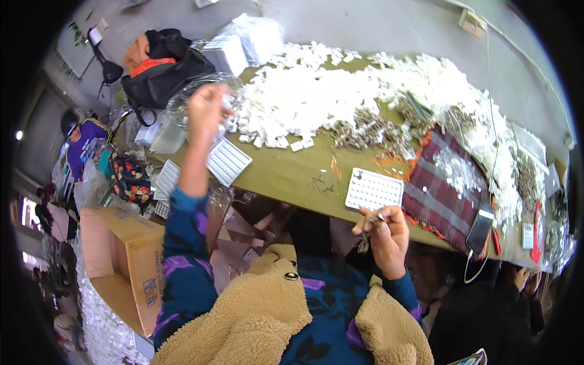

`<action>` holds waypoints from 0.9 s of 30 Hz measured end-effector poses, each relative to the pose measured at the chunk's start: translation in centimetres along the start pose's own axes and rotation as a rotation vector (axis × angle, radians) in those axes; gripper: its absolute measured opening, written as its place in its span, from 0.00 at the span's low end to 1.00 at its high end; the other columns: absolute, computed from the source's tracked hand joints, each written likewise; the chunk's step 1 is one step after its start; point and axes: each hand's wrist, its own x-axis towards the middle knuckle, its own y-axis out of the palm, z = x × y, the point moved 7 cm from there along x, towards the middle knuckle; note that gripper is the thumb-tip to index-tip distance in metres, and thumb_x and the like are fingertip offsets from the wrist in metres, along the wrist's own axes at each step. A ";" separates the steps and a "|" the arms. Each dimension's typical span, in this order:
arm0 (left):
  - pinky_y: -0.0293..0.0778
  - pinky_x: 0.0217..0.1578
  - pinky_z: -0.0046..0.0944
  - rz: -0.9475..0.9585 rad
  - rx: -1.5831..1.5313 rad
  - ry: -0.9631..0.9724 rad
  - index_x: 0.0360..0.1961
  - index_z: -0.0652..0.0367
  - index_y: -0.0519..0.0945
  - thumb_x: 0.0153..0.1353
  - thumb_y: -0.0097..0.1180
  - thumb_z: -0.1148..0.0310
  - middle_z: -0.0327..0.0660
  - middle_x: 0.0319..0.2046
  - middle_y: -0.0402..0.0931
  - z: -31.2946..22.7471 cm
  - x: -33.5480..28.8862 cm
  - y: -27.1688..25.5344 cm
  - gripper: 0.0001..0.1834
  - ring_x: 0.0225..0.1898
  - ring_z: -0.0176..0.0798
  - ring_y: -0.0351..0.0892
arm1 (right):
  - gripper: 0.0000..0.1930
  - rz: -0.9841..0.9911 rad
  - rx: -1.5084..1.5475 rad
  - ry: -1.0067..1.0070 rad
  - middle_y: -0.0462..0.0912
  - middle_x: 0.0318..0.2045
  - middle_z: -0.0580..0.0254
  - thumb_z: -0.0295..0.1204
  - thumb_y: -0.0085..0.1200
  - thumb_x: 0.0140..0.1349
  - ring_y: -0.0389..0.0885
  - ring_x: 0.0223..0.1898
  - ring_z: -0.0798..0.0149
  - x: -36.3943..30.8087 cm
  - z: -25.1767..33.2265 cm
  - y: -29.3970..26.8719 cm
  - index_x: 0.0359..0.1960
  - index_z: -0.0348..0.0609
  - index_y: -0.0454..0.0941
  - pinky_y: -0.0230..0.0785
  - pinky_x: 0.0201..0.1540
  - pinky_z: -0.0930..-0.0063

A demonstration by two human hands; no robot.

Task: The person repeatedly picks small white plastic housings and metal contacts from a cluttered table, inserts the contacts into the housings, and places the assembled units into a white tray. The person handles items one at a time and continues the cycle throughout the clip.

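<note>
My left hand (207,112) is raised over the left part of the table, beside the near edge of a heap of small white pieces (304,100). Its fingers are curled together and slightly blurred; what they pinch, if anything, I cannot make out. Near the table's front edge, my right hand (389,237) is closed on a small bundle of thin brownish strands (363,244), its lower ends hanging below the fingers. Just beyond that hand lies a white tray with rows of small cells (374,190). Another white tray (229,161) rests below my left hand.
Tangled brownish strands (377,131) lie against the white heap. To the right are a plaid cloth (435,188) and a phone (480,228) with a cable. A black bag (164,76) sits far left. An open cardboard box (125,267) stands at left; people are nearby.
</note>
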 end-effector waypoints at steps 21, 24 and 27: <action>0.76 0.33 0.35 0.651 0.227 -0.035 0.49 0.61 0.79 0.62 0.59 0.72 0.40 0.37 0.79 7.2 -14.0 15.9 0.14 0.31 0.34 0.80 | 0.06 0.104 -0.351 0.433 0.81 0.34 0.66 0.23 0.56 0.66 0.78 0.34 0.75 -0.2 -5.6 0.6 0.42 0.35 0.77 0.72 0.37 0.79; 0.76 0.36 0.31 0.764 -0.438 -0.430 0.55 0.61 0.76 0.65 0.57 0.73 0.38 0.39 0.79 6.9 -19.0 16.5 0.17 0.35 0.29 0.78 | 0.07 0.231 -0.462 0.279 0.82 0.33 0.61 0.22 0.58 0.62 0.80 0.38 0.66 0.6 -5.5 2.2 0.40 0.34 0.78 0.73 0.43 0.71; 0.80 0.43 0.37 0.736 -0.771 -0.698 0.55 0.62 0.73 0.67 0.55 0.73 0.42 0.39 0.79 6.7 -21.9 16.9 0.17 0.39 0.36 0.81 | 0.07 0.516 -0.606 0.171 0.81 0.34 0.55 0.23 0.59 0.61 0.81 0.37 0.57 0.1 -5.7 4.7 0.39 0.36 0.78 0.73 0.41 0.66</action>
